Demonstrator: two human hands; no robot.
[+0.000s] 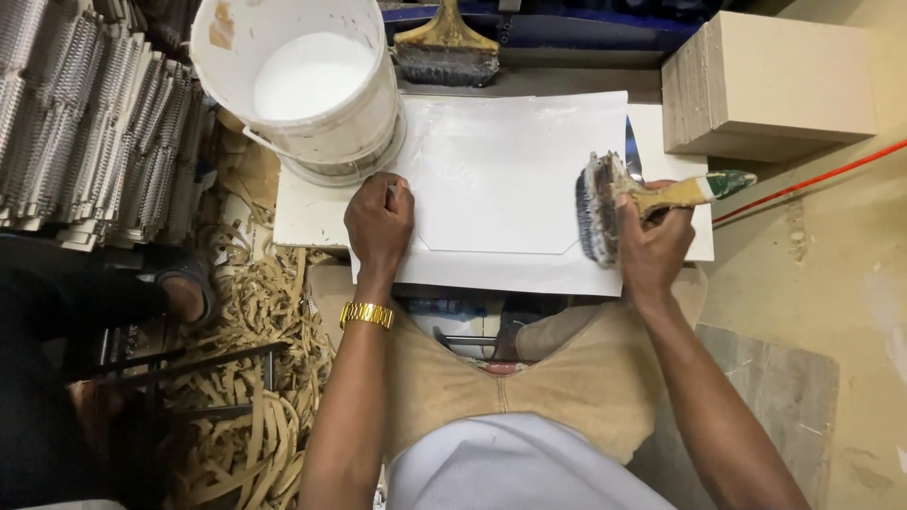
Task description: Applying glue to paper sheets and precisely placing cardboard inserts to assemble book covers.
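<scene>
Brush loaded at sheet's edge, left hand pinning the sheet

Brush [614, 203] is in the right hand [652, 247], wide bristle head lying over the right edge of the white sheet [515, 179], handle pointing out to the right. Fingers are wrapped tight round the handle near the ferrule, thumb on top. Right forearm runs up from lower right, wrist bent a little inward. Left hand [380, 222] is pressed on the sheet's left edge, fingers curled under in a loose fist, nothing held, just bearing down. Left arm comes up nearly straight, gold watch [367, 314] at the wrist.

Risks, as I judge them: bristles look wet, so a drip off the brush could land on the board under the sheet or on the person's tan trousers [529, 378], which sit right below the work. If the left hand eases off, the sheet could slide or wrinkle under a stroke. The left knuckles sit on a coated-looking surface and could smear it or pick up paste.

Further out: white bucket [302, 76] with white liquid sits at the sheet's top left corner, close enough to knock with an elbow. A second brush [446, 47] rests beyond the sheet. A stack of boards [765, 85] stands top right, wire binding coils [85, 123] are piled left, paper trimmings [255, 312] litter the floor.
</scene>
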